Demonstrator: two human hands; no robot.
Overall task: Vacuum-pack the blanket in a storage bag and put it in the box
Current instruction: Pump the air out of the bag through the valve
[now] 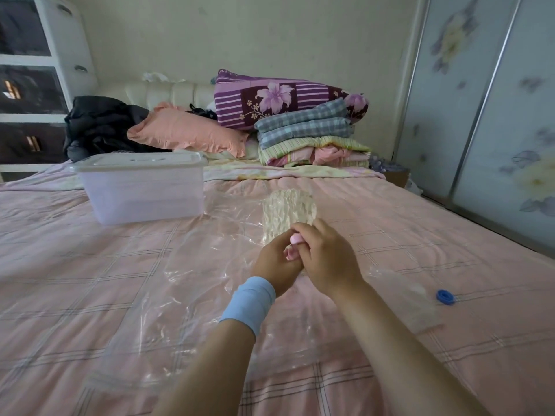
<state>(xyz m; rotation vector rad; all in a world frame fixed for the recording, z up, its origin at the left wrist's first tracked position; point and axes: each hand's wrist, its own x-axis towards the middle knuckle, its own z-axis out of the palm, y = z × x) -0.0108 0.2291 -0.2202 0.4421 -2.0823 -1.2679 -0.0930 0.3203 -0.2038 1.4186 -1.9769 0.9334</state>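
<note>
A clear storage bag [192, 280] lies flat and crinkled across the pink checked bed. Inside its far end sits a compressed, wrinkled cream blanket [288, 210]. Both hands meet just in front of that bundle. My left hand [277, 259] and my right hand [324, 253] together grip a small pink object [295, 239], mostly hidden by the fingers. A translucent lidded plastic box [144, 187] stands on the bed, left of the blanket.
A blue round cap [445, 296] lies on the bed at right, beside a clear plastic piece [411, 298]. Folded quilts [312, 142], a pink pillow [186, 133] and dark clothes are piled at the headboard. Wardrobe doors [492, 115] stand on the right, a drawer unit [33, 79] on the left.
</note>
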